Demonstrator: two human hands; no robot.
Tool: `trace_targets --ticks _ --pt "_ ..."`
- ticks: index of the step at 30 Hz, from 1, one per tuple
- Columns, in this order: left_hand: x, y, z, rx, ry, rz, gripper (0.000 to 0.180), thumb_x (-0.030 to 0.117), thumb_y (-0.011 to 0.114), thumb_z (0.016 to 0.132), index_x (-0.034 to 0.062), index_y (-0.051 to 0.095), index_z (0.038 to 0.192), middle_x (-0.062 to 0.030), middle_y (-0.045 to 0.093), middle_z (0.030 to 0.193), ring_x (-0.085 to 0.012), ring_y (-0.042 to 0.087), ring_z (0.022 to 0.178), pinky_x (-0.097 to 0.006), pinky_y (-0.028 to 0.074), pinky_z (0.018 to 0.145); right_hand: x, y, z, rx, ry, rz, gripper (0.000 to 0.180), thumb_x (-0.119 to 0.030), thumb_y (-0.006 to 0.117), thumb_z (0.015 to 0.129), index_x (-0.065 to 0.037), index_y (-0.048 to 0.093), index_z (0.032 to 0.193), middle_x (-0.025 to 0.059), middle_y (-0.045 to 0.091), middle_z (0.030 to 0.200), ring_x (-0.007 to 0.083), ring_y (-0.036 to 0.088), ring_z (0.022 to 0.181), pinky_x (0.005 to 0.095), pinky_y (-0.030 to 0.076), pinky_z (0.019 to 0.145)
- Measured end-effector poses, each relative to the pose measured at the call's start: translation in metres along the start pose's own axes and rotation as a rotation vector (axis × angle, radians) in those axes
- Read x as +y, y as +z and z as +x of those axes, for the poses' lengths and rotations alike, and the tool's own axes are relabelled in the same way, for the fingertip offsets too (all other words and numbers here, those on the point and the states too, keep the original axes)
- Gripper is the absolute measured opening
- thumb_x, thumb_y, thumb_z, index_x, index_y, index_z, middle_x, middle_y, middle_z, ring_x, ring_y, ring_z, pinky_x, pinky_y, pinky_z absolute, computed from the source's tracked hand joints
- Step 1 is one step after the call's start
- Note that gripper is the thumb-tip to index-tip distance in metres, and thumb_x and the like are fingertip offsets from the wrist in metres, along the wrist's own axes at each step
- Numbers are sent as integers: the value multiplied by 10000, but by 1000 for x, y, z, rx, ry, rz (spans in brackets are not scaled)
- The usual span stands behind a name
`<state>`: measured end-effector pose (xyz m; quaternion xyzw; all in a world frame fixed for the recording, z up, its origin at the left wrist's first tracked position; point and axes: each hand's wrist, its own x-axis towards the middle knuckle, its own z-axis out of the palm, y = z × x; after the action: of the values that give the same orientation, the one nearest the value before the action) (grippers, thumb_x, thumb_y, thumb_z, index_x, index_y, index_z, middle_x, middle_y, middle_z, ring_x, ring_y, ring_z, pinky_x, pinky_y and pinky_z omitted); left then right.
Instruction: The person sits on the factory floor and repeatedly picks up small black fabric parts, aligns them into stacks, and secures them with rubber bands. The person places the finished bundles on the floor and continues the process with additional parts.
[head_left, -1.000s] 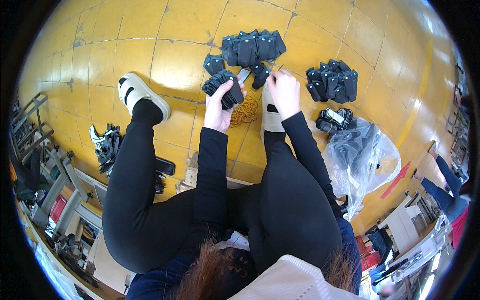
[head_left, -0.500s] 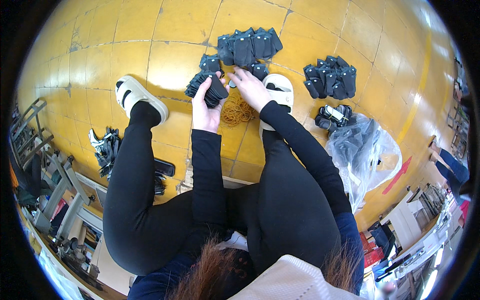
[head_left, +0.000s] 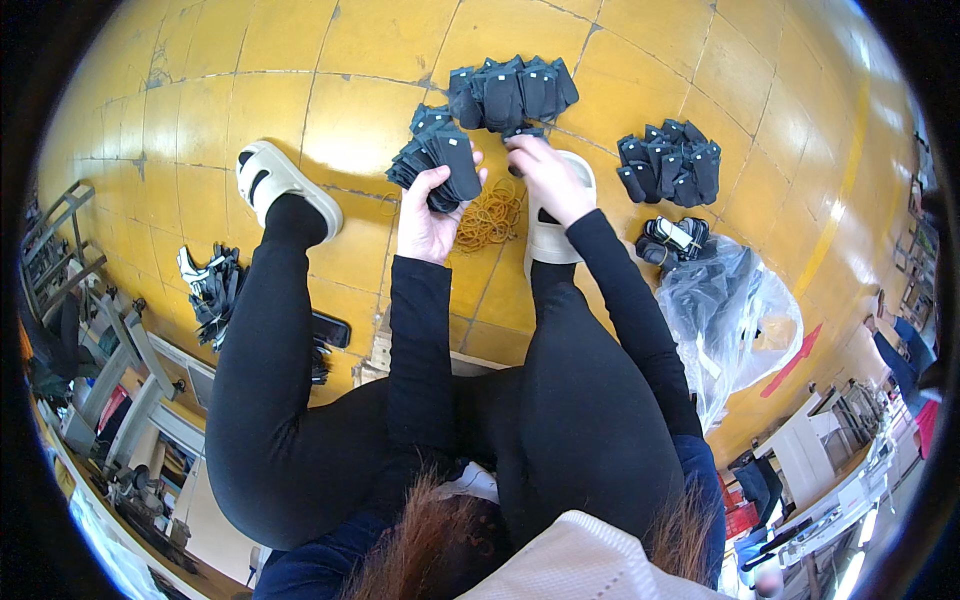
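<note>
My left hand (head_left: 432,215) grips a fanned stack of dark grey flat pieces (head_left: 455,165), rounded at one end, with a small pale label on top. Slightly to the right, my right hand (head_left: 560,180) has its fingers curled on a similar dark piece (head_left: 524,132), just short of a larger far pile (head_left: 505,92). The fingers partly hide that piece. More dark pieces (head_left: 432,115) lie just beyond the left hand's stack. Below and between the hands, a heap of tan rubber bands (head_left: 490,218) rests on the floor.
Another dark pile (head_left: 670,160) lies at the right, above a strapped dark bundle (head_left: 675,240) and a clear plastic bag (head_left: 725,310). Dark strips (head_left: 215,295) and a phone (head_left: 330,330) lie by my left leg. My pale clogs (head_left: 285,185) stand on yellow tiles (head_left: 380,40).
My left hand has shifted slightly right, and its stack now shows its labelled face more fully. The right hand has moved right and its fingers have curled onto a dark piece.
</note>
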<state>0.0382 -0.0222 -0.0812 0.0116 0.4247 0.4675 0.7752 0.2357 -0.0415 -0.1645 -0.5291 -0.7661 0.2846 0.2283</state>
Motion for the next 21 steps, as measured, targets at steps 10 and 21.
trace_targets --ticks 10,21 --pt "-22 14 -1 -87 -6 231 474 -8 572 798 8 477 1262 -147 594 1145 -291 616 1073 -459 536 925 -51 -67 -9 223 367 510 268 -1 589 835 -23 652 1095 96 614 1133 211 618 939 302 491 828" --pt "-35 31 -3 -132 131 321 298 -102 661 729 8 662 1006 -61 687 965 -137 653 856 -278 518 782 -86 -71 -2 376 399 643 148 -18 715 784 -7 664 923 54 596 938 115 603 803 228 489 700"
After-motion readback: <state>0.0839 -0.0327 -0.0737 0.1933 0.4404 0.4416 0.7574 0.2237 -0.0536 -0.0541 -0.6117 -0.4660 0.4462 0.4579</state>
